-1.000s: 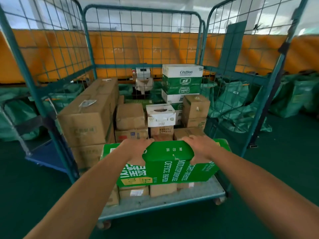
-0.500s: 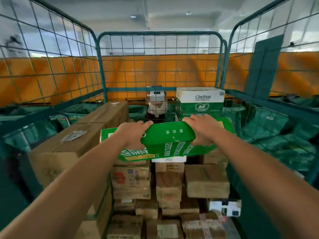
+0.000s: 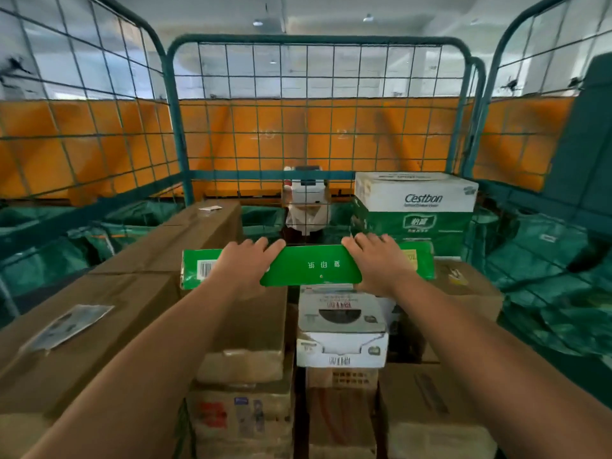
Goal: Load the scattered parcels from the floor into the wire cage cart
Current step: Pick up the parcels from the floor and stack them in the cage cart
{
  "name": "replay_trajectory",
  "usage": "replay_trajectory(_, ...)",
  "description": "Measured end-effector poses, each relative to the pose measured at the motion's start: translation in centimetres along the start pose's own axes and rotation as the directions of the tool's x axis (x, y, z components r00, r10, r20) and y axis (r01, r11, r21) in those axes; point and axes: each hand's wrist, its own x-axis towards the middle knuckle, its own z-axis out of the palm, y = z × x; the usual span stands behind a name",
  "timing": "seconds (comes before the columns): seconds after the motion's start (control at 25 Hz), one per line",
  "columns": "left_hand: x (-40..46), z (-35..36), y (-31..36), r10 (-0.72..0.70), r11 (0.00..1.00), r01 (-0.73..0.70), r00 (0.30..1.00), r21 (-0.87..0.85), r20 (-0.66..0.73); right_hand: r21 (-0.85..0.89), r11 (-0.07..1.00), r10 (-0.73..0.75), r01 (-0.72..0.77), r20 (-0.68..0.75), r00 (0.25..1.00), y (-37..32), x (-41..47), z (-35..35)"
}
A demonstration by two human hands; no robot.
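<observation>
Both hands lie on top of a flat green cardboard box of office paper (image 3: 309,269), which sits level above the parcels already stacked inside the teal wire cage cart (image 3: 178,127). The left hand (image 3: 243,263) rests on the box's left part with fingers stretched forward over the far edge; the right hand (image 3: 377,260) does the same on the right part — fingers fairly straight, spread a little, pressing on the lid rather than wrapped round it. Whether the thumbs hook under the near edge cannot be told.

Under the green box, a brown cardboard carton (image 3: 245,329) sits on the left and a white printed carton with a dark oval picture (image 3: 341,326) in the middle, with another brown carton (image 3: 470,289) on the right. A long brown cardboard carton bearing a paper label (image 3: 109,313) fills the cart's left side. At the back right stands a white-and-green Cestbon carton (image 3: 420,207), just behind the right hand. Beyond the mesh — orange panels (image 3: 298,137) and green sacks (image 3: 546,276)
</observation>
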Motion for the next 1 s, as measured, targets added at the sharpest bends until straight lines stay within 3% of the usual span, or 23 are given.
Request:
replay_trajectory(0.32, 10.0, 5.1, -6.0, 0.067, 0.997, -0.067, 0.998, -0.033, 0.002, 0.005, 1.000, 0.022, -0.022, 0.089, 0.996, 1.4, 11.0, 3.9)
replay_trajectory(0.8, 16.9, 10.8, -5.2, 0.056, 0.998, -0.051, 0.994, -0.047, 0.099, 0.042, 0.998, -0.055, 0.050, 0.106, 0.993, 5.1, 16.8, 10.8)
replay_trajectory(1.0, 18.1, 14.9, -4.3, 0.035, 0.999, -0.033, 0.983, -0.013, 0.183, 0.044, 0.999, -0.007, 0.001, 0.150, 0.989, 3.7, 18.2, 15.8)
